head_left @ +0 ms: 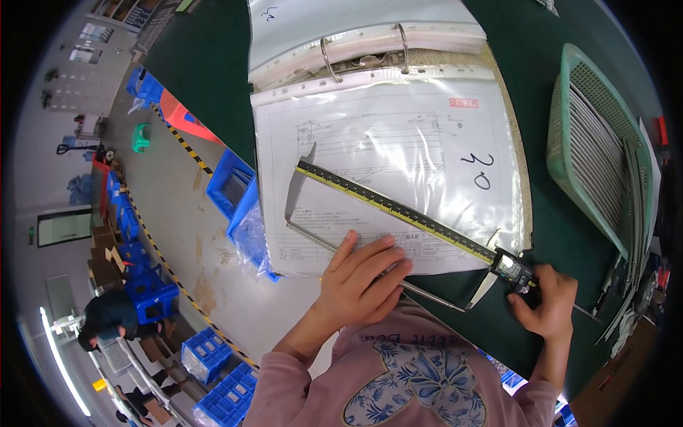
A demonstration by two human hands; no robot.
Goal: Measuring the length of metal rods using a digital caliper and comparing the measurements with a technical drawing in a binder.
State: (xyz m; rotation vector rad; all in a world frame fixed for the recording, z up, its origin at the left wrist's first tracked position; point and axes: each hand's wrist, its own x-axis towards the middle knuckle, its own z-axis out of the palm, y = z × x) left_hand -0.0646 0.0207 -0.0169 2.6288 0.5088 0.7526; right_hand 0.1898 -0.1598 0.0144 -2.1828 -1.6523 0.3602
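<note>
My left hand (364,283) is closed over a thin metal rod (434,297), its thumb hidden. The rod runs slantwise below a large digital caliper (398,211). One rod end is at the caliper's left jaw (292,199), the other by the sliding jaw (481,290); exact contact is hard to tell. Gripping the caliper by its display slider (514,269) is my right hand (549,302), fingers curled round the dark body. Under the caliper lies a ring binder (455,78), open at a technical drawing (370,142) in a clear sleeve.
A green plastic basket (558,153) holding several metal rods (597,142) stands at the right of the dark green table (206,85). More thin pieces lie beside it. Blue crates (231,186) stand on the floor to the left, near striped tape (186,148). Another person (110,317) is at lower left.
</note>
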